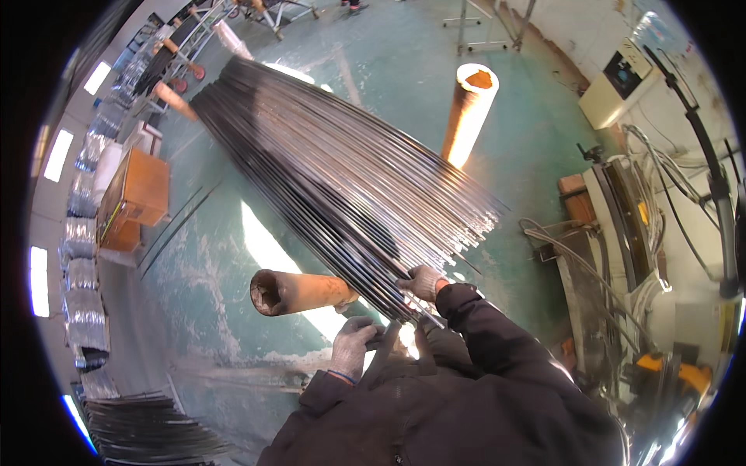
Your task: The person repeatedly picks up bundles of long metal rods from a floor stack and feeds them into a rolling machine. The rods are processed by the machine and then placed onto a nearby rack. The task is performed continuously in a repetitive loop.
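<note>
Two thin dark strips (183, 227) lie loose on the green floor (210, 287) at far left; a foot placed on them could slip. One orange-brown hollow cylinder (311, 293) appears to stand beside the layer; sideways rod pressure could tip it. Long, slim, dark metal rods (326, 171) fan out across the centre, their near ends at the person and unevenly aligned. Pulling one rod could drag neighbours out of line or scuff their surfaces. Both hands are apart. The grey-gloved left hand (352, 343) is low beside the near rod ends; its grip cannot be determined. The grey-gloved right hand (423, 282) is at the rod ends, fingers curled; closure is unconfirmed. Rods crossing there could pinch fingers. At right, tangled grey cables (556, 231) present a likely snag hazard.
</note>
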A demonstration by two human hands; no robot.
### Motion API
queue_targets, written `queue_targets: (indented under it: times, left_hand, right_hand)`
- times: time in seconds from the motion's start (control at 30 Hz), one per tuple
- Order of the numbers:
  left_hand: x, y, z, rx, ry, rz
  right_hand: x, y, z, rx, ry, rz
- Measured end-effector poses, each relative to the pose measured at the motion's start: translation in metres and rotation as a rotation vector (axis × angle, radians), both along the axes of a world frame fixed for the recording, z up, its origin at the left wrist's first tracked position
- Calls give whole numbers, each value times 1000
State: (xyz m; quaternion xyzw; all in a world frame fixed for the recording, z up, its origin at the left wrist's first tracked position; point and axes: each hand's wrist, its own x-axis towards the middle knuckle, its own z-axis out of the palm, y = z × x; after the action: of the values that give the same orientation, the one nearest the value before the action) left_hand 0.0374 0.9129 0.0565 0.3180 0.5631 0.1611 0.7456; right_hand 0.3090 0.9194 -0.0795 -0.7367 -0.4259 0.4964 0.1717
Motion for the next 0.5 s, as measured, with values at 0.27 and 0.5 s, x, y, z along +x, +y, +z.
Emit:
queue_targets:
  times: [0.27, 0.5]
  left_hand:
    - [-6, 13, -59, -69, -174, -55]
    - [25, 42, -66, -521, -787, 267]
  right_hand:
    - [-44, -134, 89, 82, -35, -67]
    - [-98, -417, 146, -349, -256, -223]
